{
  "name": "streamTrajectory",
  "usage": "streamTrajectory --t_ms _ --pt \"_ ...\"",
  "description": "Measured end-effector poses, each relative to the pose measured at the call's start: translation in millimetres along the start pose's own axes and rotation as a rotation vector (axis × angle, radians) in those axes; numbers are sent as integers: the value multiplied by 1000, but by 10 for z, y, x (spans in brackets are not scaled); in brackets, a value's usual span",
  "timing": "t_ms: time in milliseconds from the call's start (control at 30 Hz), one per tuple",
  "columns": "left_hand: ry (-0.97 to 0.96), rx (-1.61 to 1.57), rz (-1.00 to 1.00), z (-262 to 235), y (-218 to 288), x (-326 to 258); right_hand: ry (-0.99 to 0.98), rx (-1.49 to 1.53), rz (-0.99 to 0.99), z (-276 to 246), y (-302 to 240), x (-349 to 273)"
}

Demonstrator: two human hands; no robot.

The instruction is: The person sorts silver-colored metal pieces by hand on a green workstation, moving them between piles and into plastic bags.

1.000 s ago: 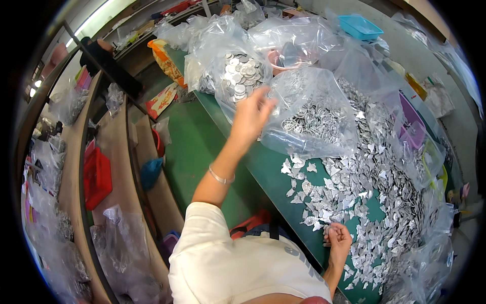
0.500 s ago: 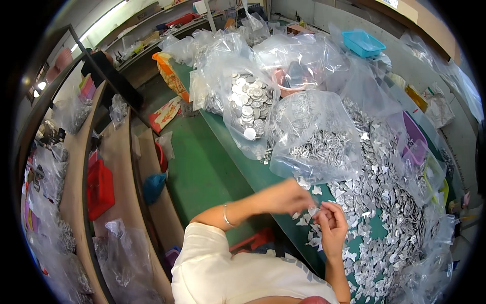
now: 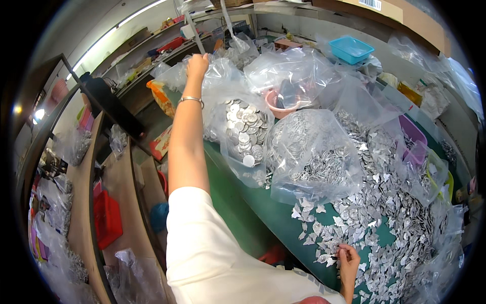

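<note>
Left hand (image 3: 197,65) at eleven o'clock, fingers curled; cannot tell whether holding anything. Right hand (image 3: 349,257) between four and five, fingertips bunched, contents unclear. Loose metal pieces (image 3: 405,218) spread thick at four o'clock; much seems left. Discs (image 3: 246,124) already bagged.

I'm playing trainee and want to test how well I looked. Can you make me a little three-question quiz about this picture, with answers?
1. True or false: a bracelet circles the wrist of the left hand.
2. Which hand is nearer the loose silver pieces? A: left. B: right.
3. Fill in: the plastic basket beyond the clear bags is ____.

Key: 1. True. 2. B, the right hand. 3. Blue.
</note>
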State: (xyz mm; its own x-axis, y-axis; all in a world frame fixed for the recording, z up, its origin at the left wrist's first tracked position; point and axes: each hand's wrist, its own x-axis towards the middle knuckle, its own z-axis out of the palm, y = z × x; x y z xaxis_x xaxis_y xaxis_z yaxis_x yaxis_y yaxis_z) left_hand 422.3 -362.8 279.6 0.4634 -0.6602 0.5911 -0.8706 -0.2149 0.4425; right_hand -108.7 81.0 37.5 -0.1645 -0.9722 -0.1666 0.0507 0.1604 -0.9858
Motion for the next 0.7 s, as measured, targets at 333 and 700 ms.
streamTrajectory --t_ms 333,700 --pt "-20 -569 448 -235 376 -168 94 -87 -67 -148 38 20" --pt "-1082 -1040 764 -1168 1344 -4285 194 -993 -415 -196 -77 -358"
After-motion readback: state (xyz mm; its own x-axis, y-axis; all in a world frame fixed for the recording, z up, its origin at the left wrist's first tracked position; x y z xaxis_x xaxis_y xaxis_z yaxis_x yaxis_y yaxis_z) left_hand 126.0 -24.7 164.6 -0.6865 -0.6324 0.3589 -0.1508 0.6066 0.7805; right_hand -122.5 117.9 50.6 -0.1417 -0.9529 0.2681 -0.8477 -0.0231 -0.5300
